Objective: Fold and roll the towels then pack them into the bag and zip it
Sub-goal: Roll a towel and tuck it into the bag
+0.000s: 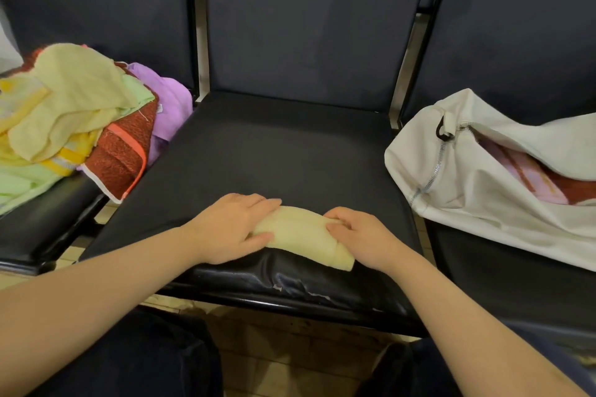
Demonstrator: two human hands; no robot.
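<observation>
A pale yellow rolled towel (300, 230) is laid across the front edge of the middle seat (274, 155), with its long axis running left to right and its right end tilted slightly toward the viewer. The roll is gripped at its left end by the left hand (232, 226): the fingers are laid over the top and the thumb is set against the near side. The right part of the roll is held by the right hand (362, 235), with the fingers curled onto the cloth and the thumb pressed on top. A loose pile of towels (74, 113) in yellow, green, red and purple is heaped on the left seat (42, 219), well apart from the roll. A white bag (477, 203) is laid on the right seat (516, 293); its zip (433, 171) is undone, and pink and red cloth (529, 174) is visible through the opening.
</observation>
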